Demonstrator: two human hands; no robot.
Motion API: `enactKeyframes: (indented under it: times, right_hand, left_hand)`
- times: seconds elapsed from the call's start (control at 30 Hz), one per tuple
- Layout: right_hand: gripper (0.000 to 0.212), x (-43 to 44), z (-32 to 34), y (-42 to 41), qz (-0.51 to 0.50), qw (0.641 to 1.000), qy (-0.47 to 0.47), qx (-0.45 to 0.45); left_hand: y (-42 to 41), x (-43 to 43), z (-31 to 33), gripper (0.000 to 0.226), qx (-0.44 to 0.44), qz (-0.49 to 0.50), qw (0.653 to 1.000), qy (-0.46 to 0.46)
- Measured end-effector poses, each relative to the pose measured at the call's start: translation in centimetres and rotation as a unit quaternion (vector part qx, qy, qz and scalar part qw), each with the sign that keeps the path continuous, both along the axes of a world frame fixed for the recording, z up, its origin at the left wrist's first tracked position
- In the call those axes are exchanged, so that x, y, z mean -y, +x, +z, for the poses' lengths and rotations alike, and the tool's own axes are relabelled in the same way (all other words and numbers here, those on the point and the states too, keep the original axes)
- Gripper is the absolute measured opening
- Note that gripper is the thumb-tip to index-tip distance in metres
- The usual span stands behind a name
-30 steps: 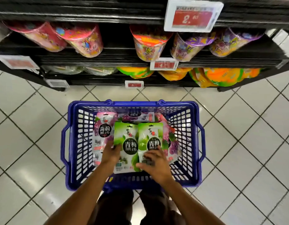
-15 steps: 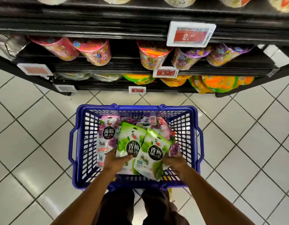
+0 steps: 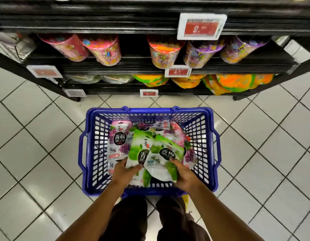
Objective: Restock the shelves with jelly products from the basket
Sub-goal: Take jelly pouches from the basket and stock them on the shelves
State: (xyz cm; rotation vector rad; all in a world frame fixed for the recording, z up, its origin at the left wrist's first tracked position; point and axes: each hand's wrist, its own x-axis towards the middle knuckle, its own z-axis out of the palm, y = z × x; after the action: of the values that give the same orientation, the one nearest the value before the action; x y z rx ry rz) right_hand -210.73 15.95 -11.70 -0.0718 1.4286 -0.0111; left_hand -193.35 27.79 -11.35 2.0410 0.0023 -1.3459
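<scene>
A blue plastic basket [image 3: 149, 111] stands on the tiled floor below me with several jelly pouches inside. My left hand [image 3: 123, 173] grips the lower edge of one green jelly pouch [image 3: 137, 148]. My right hand [image 3: 184, 176] grips a second green jelly pouch [image 3: 163, 159], tilted and overlapping the first. Both pouches are lifted a little above the pile. A purple grape jelly pouch [image 3: 118, 141] lies at the basket's left, and pink and purple pouches [image 3: 177, 133] lie beneath and behind.
Black shelves [image 3: 133, 66] rise just beyond the basket. They hold jelly cups [image 3: 105, 49] on the middle level and orange bags [image 3: 234, 82] on the lowest. Price tags [image 3: 201, 26] hang from the shelf edges. My legs stand right behind the basket.
Both hands have raised the two green pouches and brought them together, the right one now tilted over the left. The view has tipped up, showing more of the shelves.
</scene>
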Motion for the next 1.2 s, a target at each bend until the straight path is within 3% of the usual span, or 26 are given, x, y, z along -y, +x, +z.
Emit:
enactKeyframes:
  times: [0.13, 0.2, 0.27, 0.37, 0.47, 0.63, 0.7, 0.83, 1.07, 1.13, 1.2]
  right_hand:
    - [0.027, 1.3, 4.9, -0.6, -0.034, 0.998, -0.013, 0.046]
    - [0.022, 2.4, 9.0, -0.9, -0.057, 0.996, -0.035, 0.063]
    - [0.017, 4.0, 14.4, -0.9, -0.058, 0.993, -0.066, 0.073]
    - [0.035, 5.9, 23.4, -0.6, -0.03, 0.989, -0.118, 0.083]
    - [0.018, 7.1, 34.2, 0.0, -0.03, 0.976, -0.169, 0.131]
    - [0.074, 8.4, 51.4, 3.2, -0.016, 0.941, -0.288, 0.176]
    - [0.081, 8.7, 57.6, 4.7, -0.013, 0.92, -0.339, 0.198]
    - [0.073, 8.3, 70.6, 7.6, 0.008, 0.853, -0.467, 0.235]
    - [0.033, 6.0, 88.1, 8.9, 0.035, 0.708, -0.633, 0.311]
    - [0.034, 5.6, 91.8, 8.8, 0.033, 0.663, -0.686, 0.296]
    - [0.046, 5.3, 94.9, 9.0, 0.044, 0.622, -0.734, 0.268]
  left_hand:
    - [1.1, 0.4, 3.9, 0.025, -0.005, 0.08, 0.997, -0.021]
    - [2.1, 0.9, 7.6, 0.036, -0.001, 0.107, 0.994, -0.035]
    - [3.4, 1.7, 12.9, 0.045, -0.012, 0.124, 0.99, -0.058]
    - [5.1, 2.8, 22.3, 0.04, -0.027, 0.135, 0.986, -0.09]
    - [6.6, 3.3, 33.2, 0.027, -0.024, 0.114, 0.979, -0.166]
    - [9.2, 4.2, 50.1, 0.022, -0.005, 0.063, 0.958, -0.281]
    - [10.3, 5.0, 55.9, 0.022, 0.012, 0.04, 0.94, -0.338]
    - [12.4, 5.5, 68.4, 0.027, 0.062, -0.004, 0.889, -0.453]
    - [15.6, 4.0, 85.1, 0.044, 0.119, -0.002, 0.81, -0.574]
    - [16.4, 3.9, 88.6, 0.066, 0.116, -0.003, 0.792, -0.599]
    - [17.1, 4.3, 91.5, 0.07, 0.108, 0.0, 0.776, -0.622]
